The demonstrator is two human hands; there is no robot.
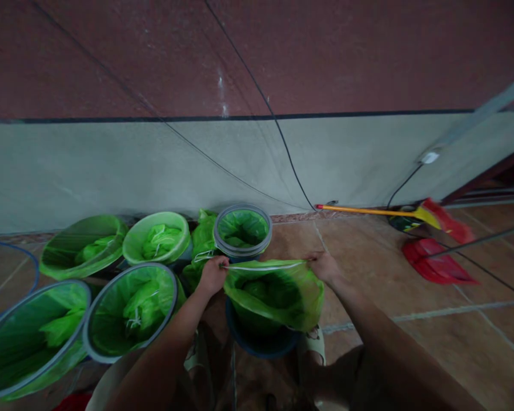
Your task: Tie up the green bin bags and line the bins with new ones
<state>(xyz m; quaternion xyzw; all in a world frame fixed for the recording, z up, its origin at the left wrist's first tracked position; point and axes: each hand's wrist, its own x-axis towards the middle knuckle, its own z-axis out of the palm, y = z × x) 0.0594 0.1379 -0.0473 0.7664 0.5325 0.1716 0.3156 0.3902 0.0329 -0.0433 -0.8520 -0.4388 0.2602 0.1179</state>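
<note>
A green plastic bag [278, 299] with a white drawstring along its rim is stretched wide between my hands. My left hand [214, 275] pinches its left corner, and my right hand [324, 266] grips the right corner. The bag's mouth faces up, and its lower part sits inside a dark blue bucket [261, 345] between my feet. Just behind stands a grey-rimmed bin [243, 230] with a green liner. Beside it, a bunched green bag [203, 234] with white ties lies left of my hands.
Several green-lined bins, including a grey-rimmed one [131, 311], stand at the left, with bunched bags inside. A broom [368, 211] and a red dustpan [437, 261] lie on the tiled floor at the right. Cables hang along the wall [175, 171]; a blue hose [35, 268] runs at far left.
</note>
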